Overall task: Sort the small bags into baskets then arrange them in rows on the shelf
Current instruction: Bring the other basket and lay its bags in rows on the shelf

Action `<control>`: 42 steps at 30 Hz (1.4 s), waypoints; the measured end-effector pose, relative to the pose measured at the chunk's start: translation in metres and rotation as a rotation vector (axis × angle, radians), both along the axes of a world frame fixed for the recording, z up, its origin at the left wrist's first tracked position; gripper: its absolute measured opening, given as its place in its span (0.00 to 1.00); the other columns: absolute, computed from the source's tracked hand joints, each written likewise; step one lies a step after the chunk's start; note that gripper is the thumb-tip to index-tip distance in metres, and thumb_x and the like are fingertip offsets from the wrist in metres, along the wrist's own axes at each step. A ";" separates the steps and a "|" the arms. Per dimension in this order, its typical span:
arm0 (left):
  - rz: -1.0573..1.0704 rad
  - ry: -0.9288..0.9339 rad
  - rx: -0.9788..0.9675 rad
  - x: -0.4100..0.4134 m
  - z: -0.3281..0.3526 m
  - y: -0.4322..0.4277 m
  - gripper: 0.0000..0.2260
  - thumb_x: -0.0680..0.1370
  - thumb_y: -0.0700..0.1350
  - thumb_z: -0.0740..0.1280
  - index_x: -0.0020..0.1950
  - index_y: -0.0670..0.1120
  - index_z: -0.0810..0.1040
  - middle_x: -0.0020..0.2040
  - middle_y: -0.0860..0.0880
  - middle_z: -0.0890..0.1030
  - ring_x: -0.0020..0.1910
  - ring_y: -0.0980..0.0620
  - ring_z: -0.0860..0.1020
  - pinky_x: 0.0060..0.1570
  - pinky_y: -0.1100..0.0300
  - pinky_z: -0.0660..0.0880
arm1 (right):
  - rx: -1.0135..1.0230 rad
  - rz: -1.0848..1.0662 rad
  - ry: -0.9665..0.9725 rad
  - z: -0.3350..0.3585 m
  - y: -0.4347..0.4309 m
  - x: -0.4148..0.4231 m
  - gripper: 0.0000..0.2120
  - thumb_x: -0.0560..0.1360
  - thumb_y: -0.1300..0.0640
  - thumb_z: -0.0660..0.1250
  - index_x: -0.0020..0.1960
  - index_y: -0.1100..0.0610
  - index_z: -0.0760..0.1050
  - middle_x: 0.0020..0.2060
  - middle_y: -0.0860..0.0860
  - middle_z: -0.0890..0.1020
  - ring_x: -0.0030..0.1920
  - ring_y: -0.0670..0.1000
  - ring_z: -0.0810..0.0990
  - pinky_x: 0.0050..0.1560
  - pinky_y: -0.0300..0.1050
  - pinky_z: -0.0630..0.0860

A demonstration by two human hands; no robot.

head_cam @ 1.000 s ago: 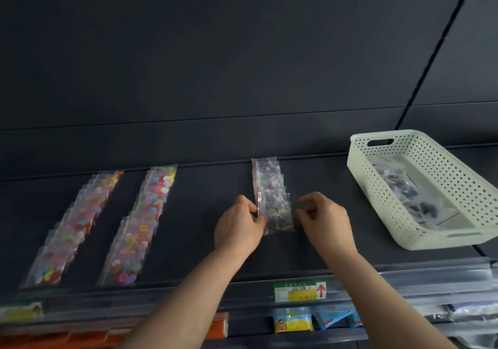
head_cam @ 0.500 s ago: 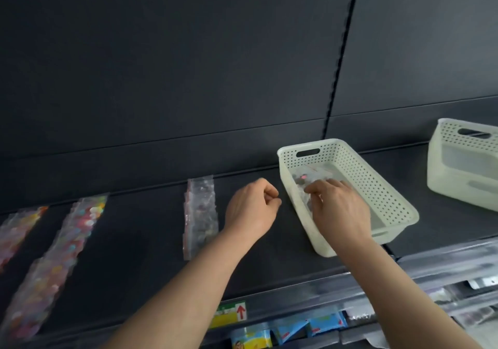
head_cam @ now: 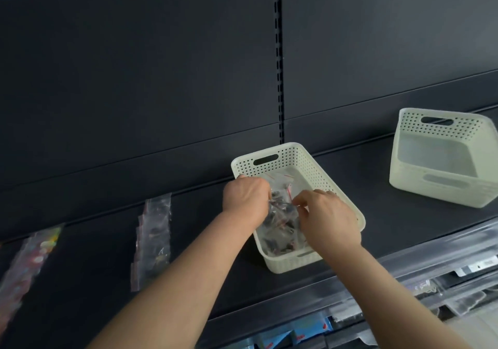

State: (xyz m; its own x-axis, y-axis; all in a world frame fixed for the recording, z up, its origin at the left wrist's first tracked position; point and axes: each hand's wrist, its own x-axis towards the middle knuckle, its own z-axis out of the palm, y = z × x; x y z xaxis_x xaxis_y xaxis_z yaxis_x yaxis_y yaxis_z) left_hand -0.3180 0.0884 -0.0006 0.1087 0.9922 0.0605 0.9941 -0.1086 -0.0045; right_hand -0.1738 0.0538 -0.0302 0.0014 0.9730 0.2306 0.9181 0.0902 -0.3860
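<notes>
Both hands digging in the basket (head_cam: 272,157) at mid-shelf: left hand (head_cam: 246,197) closing on a bag (head_cam: 280,203), right hand (head_cam: 327,219) pinching at the pile, grip unclear; slick bags clinging together are risking extras dragging out and dropping off the shelf (head_cam: 350,165) front edge.

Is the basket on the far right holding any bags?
No, the far-right basket shows only its bare inside, while the bags lie in the nearer basket.
</notes>
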 end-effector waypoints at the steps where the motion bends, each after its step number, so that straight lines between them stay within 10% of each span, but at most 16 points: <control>1: -0.035 0.047 -0.005 0.005 -0.002 0.002 0.08 0.77 0.43 0.69 0.54 0.52 0.83 0.50 0.51 0.82 0.56 0.49 0.75 0.48 0.55 0.74 | -0.002 -0.001 -0.005 -0.001 0.001 0.001 0.12 0.79 0.54 0.59 0.57 0.44 0.77 0.51 0.44 0.80 0.53 0.48 0.75 0.45 0.45 0.74; 9: -0.151 0.154 -0.106 0.022 -0.012 0.008 0.07 0.78 0.46 0.67 0.54 0.53 0.81 0.57 0.50 0.76 0.61 0.47 0.68 0.59 0.51 0.66 | -0.004 -0.017 0.040 -0.001 0.001 0.003 0.13 0.78 0.55 0.59 0.57 0.42 0.76 0.51 0.43 0.80 0.52 0.48 0.76 0.45 0.45 0.74; 19: 0.269 -1.189 -0.005 -0.028 0.018 -0.024 0.02 0.79 0.45 0.68 0.47 0.48 0.78 0.45 0.51 0.82 0.41 0.56 0.78 0.42 0.62 0.74 | 0.054 0.111 0.419 0.019 0.000 -0.023 0.14 0.81 0.54 0.56 0.63 0.51 0.74 0.51 0.46 0.81 0.49 0.47 0.79 0.45 0.41 0.72; 25: 0.439 -1.557 -0.099 -0.068 0.009 -0.065 0.05 0.80 0.45 0.66 0.50 0.45 0.79 0.43 0.50 0.83 0.43 0.54 0.80 0.45 0.58 0.76 | -0.178 0.313 0.721 0.029 -0.013 -0.082 0.16 0.74 0.51 0.69 0.60 0.50 0.71 0.48 0.42 0.80 0.50 0.42 0.79 0.55 0.40 0.75; 42: 0.610 -1.469 0.034 -0.171 -0.030 -0.125 0.06 0.82 0.40 0.63 0.46 0.46 0.77 0.42 0.49 0.82 0.38 0.56 0.79 0.38 0.62 0.76 | -0.383 0.415 0.689 -0.007 -0.045 -0.167 0.11 0.74 0.61 0.69 0.55 0.51 0.77 0.33 0.48 0.85 0.36 0.44 0.84 0.51 0.50 0.80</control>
